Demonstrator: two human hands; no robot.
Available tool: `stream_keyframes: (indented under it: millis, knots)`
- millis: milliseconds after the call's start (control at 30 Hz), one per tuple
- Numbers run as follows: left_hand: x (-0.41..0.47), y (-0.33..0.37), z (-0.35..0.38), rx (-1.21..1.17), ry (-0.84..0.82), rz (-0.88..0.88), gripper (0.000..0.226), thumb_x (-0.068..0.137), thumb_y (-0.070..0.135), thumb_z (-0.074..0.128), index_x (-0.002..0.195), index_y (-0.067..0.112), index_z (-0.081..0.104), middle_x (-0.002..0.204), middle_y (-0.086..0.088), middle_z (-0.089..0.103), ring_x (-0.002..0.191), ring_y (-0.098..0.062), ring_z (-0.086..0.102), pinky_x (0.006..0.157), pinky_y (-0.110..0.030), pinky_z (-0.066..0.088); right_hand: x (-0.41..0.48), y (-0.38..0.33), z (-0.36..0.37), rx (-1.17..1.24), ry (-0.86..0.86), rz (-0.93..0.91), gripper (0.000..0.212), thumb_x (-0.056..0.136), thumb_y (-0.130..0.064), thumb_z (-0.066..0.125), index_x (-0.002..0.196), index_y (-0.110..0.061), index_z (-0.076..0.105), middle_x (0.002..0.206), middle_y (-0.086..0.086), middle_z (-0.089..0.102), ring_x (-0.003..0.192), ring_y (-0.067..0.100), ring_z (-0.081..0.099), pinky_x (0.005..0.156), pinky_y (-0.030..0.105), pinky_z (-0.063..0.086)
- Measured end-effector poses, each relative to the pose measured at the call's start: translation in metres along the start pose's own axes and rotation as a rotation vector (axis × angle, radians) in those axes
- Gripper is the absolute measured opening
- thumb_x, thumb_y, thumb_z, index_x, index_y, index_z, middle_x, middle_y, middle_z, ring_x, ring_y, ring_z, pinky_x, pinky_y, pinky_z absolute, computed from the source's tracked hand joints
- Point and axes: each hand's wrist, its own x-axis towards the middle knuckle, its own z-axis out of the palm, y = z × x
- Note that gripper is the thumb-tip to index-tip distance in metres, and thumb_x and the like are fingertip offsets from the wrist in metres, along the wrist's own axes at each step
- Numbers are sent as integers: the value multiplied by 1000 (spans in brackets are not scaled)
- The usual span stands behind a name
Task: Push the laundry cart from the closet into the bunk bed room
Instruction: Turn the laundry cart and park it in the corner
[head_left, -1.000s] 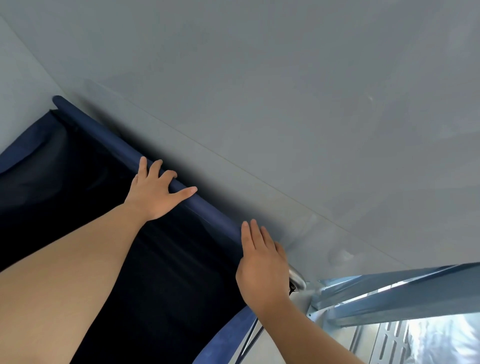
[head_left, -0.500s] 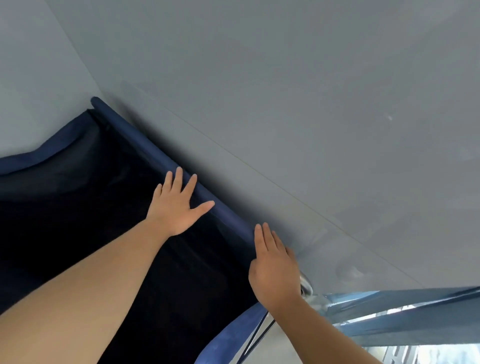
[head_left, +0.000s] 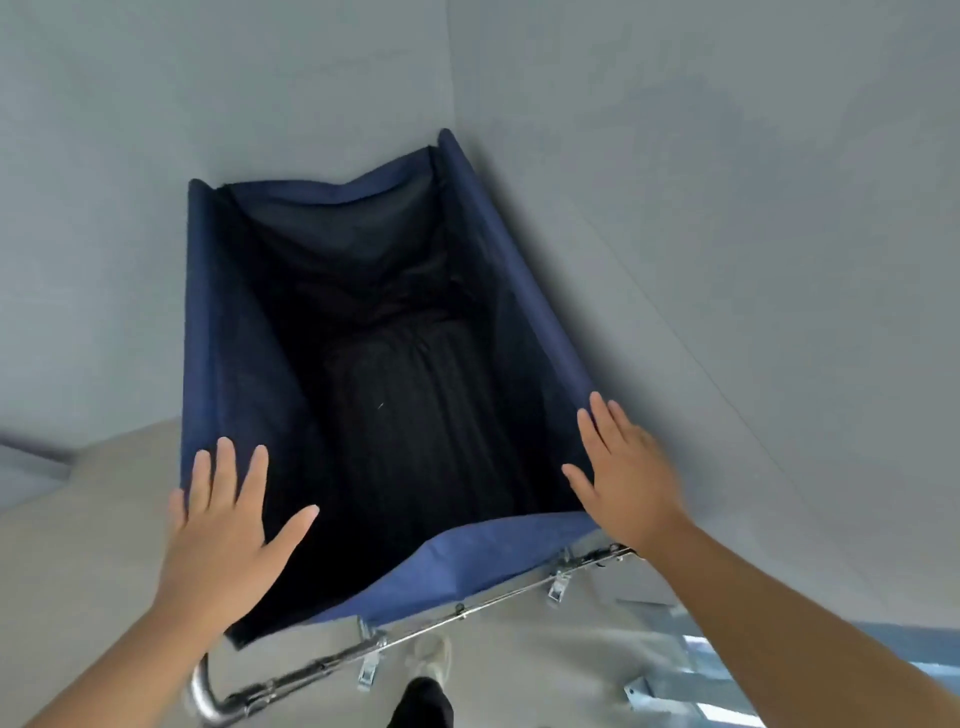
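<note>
Head view: laundry cart (head_left: 384, 374) stands in the wall (head_left: 727, 208) corner. Left hand (head_left: 228, 535) and right hand (head_left: 623, 473) hover spread wide at its near rim corners, holding nothing.

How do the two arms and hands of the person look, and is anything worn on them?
Both forearms are bare, with no sleeves in view. The left hand and the right hand wear no gloves, and no rings, watch or bracelet can be seen. The fingernails look short and unpainted.
</note>
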Motion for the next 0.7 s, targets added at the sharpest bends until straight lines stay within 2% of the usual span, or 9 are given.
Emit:
stream_keyframes:
  millis: [133,233,433,533,700]
  knots:
    - [-52,-30,23,30,-9,-207,96,87,79,16,158,16,7,167,-16,0,153,-34,-5,120,-53,12,-10,3,6,-43,-25,-48,74,98,-56,24,155,-13,10,166,6,-3,152,24,1,119,40,17]
    - [-73,-37,38,-13,-40,-278,100,82,75,22,158,12,9,166,-20,4,153,-36,-1,120,-53,16,-12,4,7,-27,1,-59,73,98,-55,28,155,-11,13,166,7,0,152,25,2,119,40,16]
    - [-66,-31,45,-31,35,-197,96,86,70,37,157,10,13,165,-21,8,152,-36,7,115,-53,25,-13,5,11,2,44,-61,73,97,-55,30,155,-12,15,166,6,3,152,24,4,120,39,15]
    - [-54,-30,46,21,50,-132,98,83,73,40,155,9,22,163,-22,15,150,-38,16,111,-55,34,-13,5,12,19,63,-52,73,97,-54,31,155,-11,17,166,6,4,152,23,3,120,37,13]
    - [-52,-34,49,52,44,-107,102,79,78,43,155,12,26,164,-20,14,150,-38,15,108,-56,36,-13,2,13,31,59,-37,73,98,-54,32,155,-12,16,166,4,0,152,21,1,121,37,12]
